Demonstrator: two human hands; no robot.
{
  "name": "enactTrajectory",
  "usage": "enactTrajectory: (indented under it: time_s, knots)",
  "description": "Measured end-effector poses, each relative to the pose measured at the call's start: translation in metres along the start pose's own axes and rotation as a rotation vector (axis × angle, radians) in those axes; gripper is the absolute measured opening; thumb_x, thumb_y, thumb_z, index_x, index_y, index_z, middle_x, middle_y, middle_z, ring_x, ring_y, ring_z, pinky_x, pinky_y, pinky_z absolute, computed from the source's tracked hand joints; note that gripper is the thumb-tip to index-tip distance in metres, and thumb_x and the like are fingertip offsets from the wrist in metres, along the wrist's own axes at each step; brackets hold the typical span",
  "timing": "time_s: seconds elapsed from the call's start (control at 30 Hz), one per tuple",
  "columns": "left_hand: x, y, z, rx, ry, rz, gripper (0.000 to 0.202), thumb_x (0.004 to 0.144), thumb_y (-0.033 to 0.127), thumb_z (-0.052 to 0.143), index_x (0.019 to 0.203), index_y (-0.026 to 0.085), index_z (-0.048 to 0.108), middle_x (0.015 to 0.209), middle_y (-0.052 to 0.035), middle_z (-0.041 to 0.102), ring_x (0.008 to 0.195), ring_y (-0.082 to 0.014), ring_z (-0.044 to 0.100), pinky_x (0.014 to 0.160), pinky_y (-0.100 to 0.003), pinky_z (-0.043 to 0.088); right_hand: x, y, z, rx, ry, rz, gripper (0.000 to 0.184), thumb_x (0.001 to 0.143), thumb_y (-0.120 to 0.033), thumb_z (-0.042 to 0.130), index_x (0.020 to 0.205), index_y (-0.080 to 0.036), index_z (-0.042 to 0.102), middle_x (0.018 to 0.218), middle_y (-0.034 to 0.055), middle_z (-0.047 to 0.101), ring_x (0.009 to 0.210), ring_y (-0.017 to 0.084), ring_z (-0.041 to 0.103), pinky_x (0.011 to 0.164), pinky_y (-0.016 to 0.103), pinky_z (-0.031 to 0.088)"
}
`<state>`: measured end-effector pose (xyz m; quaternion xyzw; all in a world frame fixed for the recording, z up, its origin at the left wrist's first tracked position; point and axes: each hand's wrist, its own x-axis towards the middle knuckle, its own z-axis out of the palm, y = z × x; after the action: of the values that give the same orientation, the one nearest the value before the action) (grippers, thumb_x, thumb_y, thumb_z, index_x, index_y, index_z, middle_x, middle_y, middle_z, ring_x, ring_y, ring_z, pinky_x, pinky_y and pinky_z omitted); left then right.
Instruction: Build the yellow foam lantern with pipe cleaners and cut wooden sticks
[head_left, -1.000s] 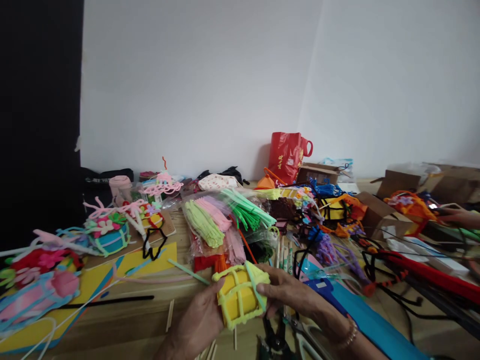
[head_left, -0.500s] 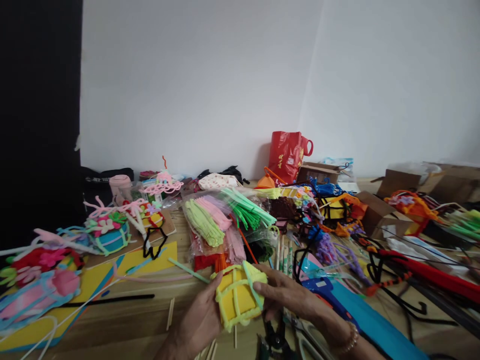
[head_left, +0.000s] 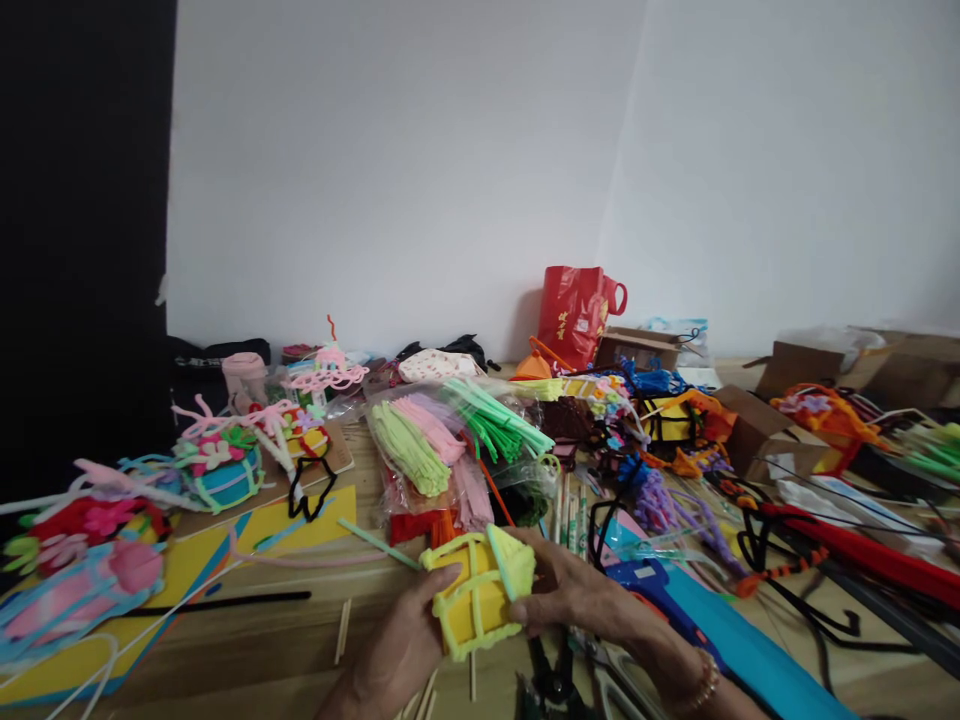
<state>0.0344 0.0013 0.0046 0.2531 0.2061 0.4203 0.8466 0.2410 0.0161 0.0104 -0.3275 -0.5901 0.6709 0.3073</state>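
A small yellow box (head_left: 466,607), trimmed along its edges with fuzzy pale-yellow pipe cleaners, is held between both hands. My left hand (head_left: 405,635) grips its left side, thumb on the front face. On the right side, the thumb of my right hand (head_left: 574,595) presses near the lower right edge, and its other fingers are partly hidden behind the box. A light green pipe cleaner (head_left: 512,572) runs along the triangular upper right flap. Another pale green pipe cleaner (head_left: 379,543) lies left of the box. Black-handled pliers (head_left: 551,680) and scissors (head_left: 619,680) lie below my right hand.
Behind the box are plastic-bagged bundles of pipe cleaners (head_left: 409,445). Yellow sheets (head_left: 202,565) and colourful pipe-cleaner crafts (head_left: 225,480) lie to the left. At right are a blue glue gun (head_left: 660,600), a cardboard box (head_left: 765,430) and black pipe cleaners. A red bag (head_left: 571,315) stands by the wall.
My right thumb has slid down from the green-edged flap towards the box's lower right edge. The box has turned slightly, showing more of the flap. My left hand keeps its grip.
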Motion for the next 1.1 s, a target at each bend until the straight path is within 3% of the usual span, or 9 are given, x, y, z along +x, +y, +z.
enactTrajectory:
  time_s: [0.2, 0.43, 0.67, 0.83, 1.1]
  knots:
    - [0.001, 0.0, 0.003, 0.099, 0.109, 0.12, 0.037, 0.077, 0.022, 0.068, 0.113, 0.013, 0.066, 0.108, -0.013, 0.072, 0.108, -0.0292, 0.063, 0.098, -0.041, 0.043, 0.003, 0.013, -0.006, -0.043, 0.113, -0.027, 0.072, 0.066, -0.033, 0.08, 0.129, -0.025, 0.046, 0.11, 0.0038, 0.063, 0.097, 0.021, 0.061, 0.078, 0.031, 0.054]
    - [-0.003, -0.001, 0.009, 0.241, 0.184, 0.23, 0.037, 0.068, 0.017, 0.076, 0.104, 0.013, 0.069, 0.105, -0.0128, 0.073, 0.102, -0.0307, 0.065, 0.092, -0.04, 0.048, 0.006, 0.011, -0.002, -0.002, 0.111, -0.169, 0.075, 0.067, -0.03, 0.08, 0.132, -0.024, 0.044, 0.111, 0.0046, 0.064, 0.099, 0.022, 0.061, 0.087, 0.036, 0.051]
    - [0.001, -0.004, 0.0, 0.346, 0.139, 0.311, 0.055, 0.053, 0.019, 0.085, 0.105, 0.015, 0.069, 0.105, -0.0138, 0.073, 0.1, -0.0339, 0.065, 0.089, -0.041, 0.048, 0.005, 0.001, 0.003, 0.009, 0.115, -0.207, 0.082, 0.066, -0.034, 0.081, 0.137, -0.026, 0.039, 0.114, 0.0066, 0.063, 0.102, 0.025, 0.061, 0.089, 0.039, 0.05]
    - [0.004, -0.006, -0.005, 0.569, 0.335, 0.379, 0.043, 0.06, 0.027, 0.083, 0.1, 0.017, 0.071, 0.101, -0.0109, 0.074, 0.096, -0.0302, 0.066, 0.084, -0.035, 0.049, 0.006, 0.007, 0.004, 0.011, 0.14, -0.199, 0.072, 0.067, -0.033, 0.08, 0.13, -0.027, 0.045, 0.111, 0.0054, 0.064, 0.098, 0.024, 0.062, 0.086, 0.037, 0.051]
    - [0.007, -0.009, -0.004, 0.597, 0.375, 0.417, 0.035, 0.061, 0.028, 0.082, 0.093, 0.016, 0.074, 0.094, -0.0102, 0.076, 0.097, -0.0318, 0.065, 0.085, -0.036, 0.049, 0.004, 0.007, 0.006, 0.032, 0.129, -0.217, 0.07, 0.067, -0.028, 0.079, 0.129, -0.026, 0.045, 0.112, 0.0056, 0.063, 0.103, 0.025, 0.06, 0.091, 0.04, 0.049]
